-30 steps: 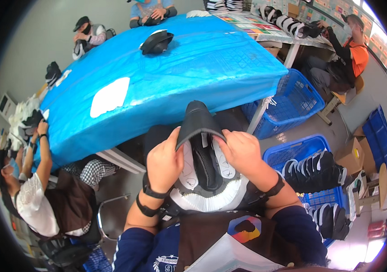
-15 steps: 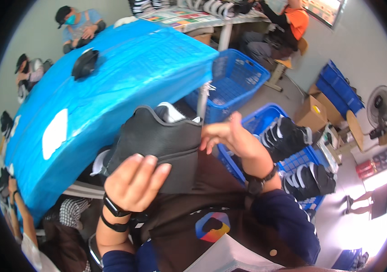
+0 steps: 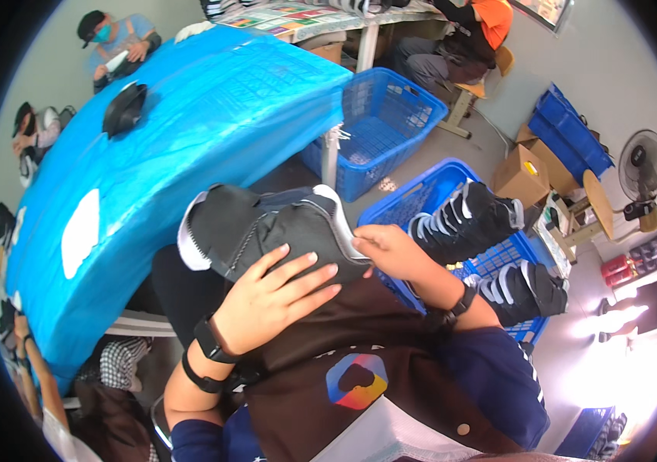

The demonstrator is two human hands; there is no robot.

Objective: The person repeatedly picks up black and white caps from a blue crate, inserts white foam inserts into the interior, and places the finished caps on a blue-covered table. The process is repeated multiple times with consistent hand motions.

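A black shoe upper (image 3: pixel 286 235) with a white lining and a zigzag-cut pale edge is held in front of my apron, beside the blue-covered table. My left hand (image 3: pixel 278 296) holds its near side, fingers spread over the black surface and the thumb out of sight. At the right end, my right hand (image 3: pixel 390 250) is closed on the upper next to its curved white collar edge, with some fingertips hidden behind it.
A blue-covered table (image 3: pixel 213 100) bears a black piece (image 3: pixel 124 109) and a white patch (image 3: pixel 82 235). At right, a blue basket (image 3: pixel 390 204) holds laced black uppers (image 3: pixel 467 223). Another blue basket (image 3: pixel 371 173) stands beyond. Several people sit around; a fan (image 3: pixel 643 165) is at far right.
The upper has turned, so its zigzag edge and inner lining now show. My right hand, open and beside it before, has closed on the collar end. My left hand has spread across the near side.
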